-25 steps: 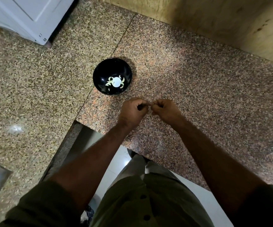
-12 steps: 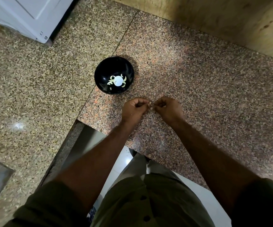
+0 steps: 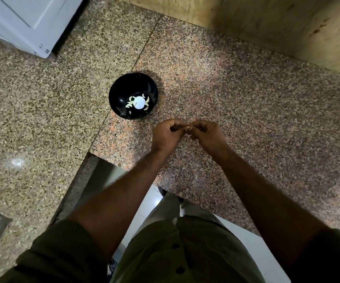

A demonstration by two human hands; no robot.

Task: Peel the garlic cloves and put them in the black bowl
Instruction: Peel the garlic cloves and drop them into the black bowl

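Observation:
The black bowl (image 3: 122,92) stands on the granite counter, up and to the left of my hands. Inside it lie several pale peeled garlic cloves (image 3: 130,103) around a round white spot. My left hand (image 3: 166,134) and my right hand (image 3: 207,133) meet fingertip to fingertip above the counter, both with curled fingers. Between the fingertips they pinch a small garlic clove (image 3: 188,126), of which only a pale sliver shows; the rest is hidden by the fingers.
The granite counter (image 3: 246,119) runs in an L, with a seam passing under the bowl and a cut-out edge below my left wrist. A white appliance (image 3: 26,19) stands at the far left corner. A wooden wall (image 3: 287,23) bounds the back right.
My hands stay joined on the clove with small finger movements. The view shifted slightly, so bowl and hands sit a little lower in the frame.

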